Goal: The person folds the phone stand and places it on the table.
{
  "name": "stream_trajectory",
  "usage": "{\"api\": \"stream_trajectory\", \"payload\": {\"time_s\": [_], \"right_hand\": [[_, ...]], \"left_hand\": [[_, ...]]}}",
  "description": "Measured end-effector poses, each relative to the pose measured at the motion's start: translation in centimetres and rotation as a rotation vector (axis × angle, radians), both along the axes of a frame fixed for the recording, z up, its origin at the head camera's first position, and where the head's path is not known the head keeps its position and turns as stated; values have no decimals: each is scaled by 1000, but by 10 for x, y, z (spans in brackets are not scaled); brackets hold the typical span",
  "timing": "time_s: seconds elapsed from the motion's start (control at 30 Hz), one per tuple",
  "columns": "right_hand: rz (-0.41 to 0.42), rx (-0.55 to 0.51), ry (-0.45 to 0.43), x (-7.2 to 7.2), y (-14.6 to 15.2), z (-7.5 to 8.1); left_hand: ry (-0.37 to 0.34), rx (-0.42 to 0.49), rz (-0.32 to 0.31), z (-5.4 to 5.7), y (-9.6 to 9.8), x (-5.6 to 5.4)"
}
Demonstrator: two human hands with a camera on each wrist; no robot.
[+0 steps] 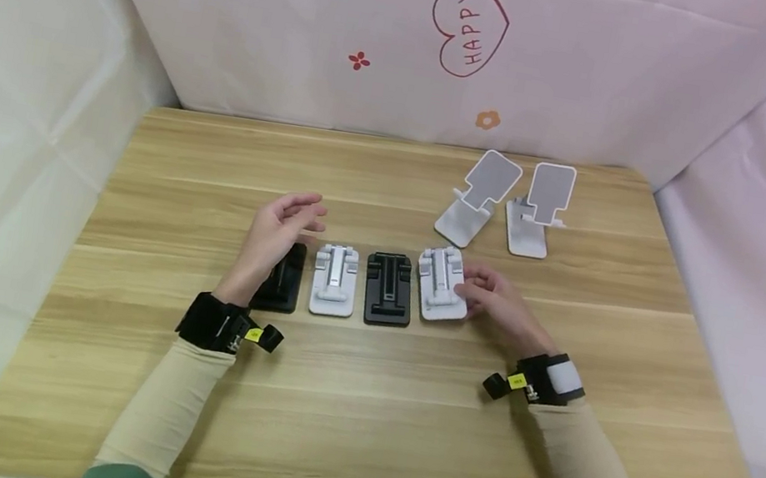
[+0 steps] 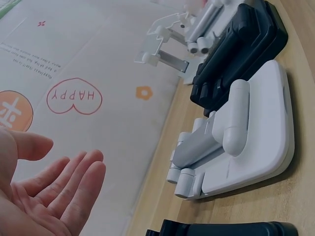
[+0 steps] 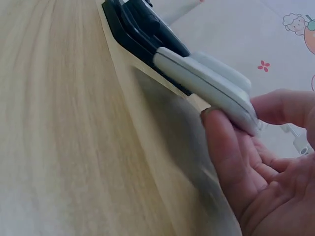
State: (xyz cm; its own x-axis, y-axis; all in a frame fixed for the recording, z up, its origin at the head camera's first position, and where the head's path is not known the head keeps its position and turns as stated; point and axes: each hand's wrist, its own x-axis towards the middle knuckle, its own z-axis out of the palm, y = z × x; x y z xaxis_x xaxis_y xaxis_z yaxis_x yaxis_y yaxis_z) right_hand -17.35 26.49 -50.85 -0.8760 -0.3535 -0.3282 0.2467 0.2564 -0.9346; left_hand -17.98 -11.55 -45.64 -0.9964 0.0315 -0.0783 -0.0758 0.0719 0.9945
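Observation:
My right hand [image 1: 497, 302] pinches the right edge of a folded white phone stand [image 1: 442, 283] between thumb and fingers. In the right wrist view that white stand [image 3: 211, 86] is tilted off the tabletop, with a shadow under it. My left hand [image 1: 280, 234] hovers with relaxed fingers over a folded black phone stand [image 1: 280, 281], partly hiding it. Between the hands lie another folded white phone stand [image 1: 334, 282] and another folded black phone stand [image 1: 389, 291]. The left wrist view shows the left hand [image 2: 54, 191] holding nothing, beside the white stand [image 2: 251, 137].
Two unfolded white phone stands with grey plates, one angled [image 1: 485, 193] and one straighter [image 1: 544, 207], stand at the back right of the wooden table [image 1: 354, 412]. A printed white cloth [image 1: 274, 26] hangs behind the table's far edge.

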Motion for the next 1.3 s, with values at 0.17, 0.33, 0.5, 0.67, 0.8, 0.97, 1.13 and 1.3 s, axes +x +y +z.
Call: {"api": "stream_trajectory", "payload": {"time_s": [0.17,0.33,0.5,0.67,0.8,0.97,1.13,1.3], "right_hand": [[26,4,-2,3,2,-4],[22,73,8,5,1,-5],[33,202,90,8,-1,0],[46,281,147,10,-3,4],[49,323,157,10,-6,5],[46,376,141,8,-6,7],[-8,431,213,3,-2,5],[-253,362,338,-12,3,5]], "left_hand": [[1,-15,20,0,-3,-1],[5,-7,15,-1,-4,-1],[3,-8,12,-2,-3,0],[2,-14,0,-4,-2,1],[-6,-11,-3,-5,-1,1],[-8,-12,3,-5,0,1],[-10,-7,-10,-6,1,1],[-17,4,-22,-8,2,-1]]}}
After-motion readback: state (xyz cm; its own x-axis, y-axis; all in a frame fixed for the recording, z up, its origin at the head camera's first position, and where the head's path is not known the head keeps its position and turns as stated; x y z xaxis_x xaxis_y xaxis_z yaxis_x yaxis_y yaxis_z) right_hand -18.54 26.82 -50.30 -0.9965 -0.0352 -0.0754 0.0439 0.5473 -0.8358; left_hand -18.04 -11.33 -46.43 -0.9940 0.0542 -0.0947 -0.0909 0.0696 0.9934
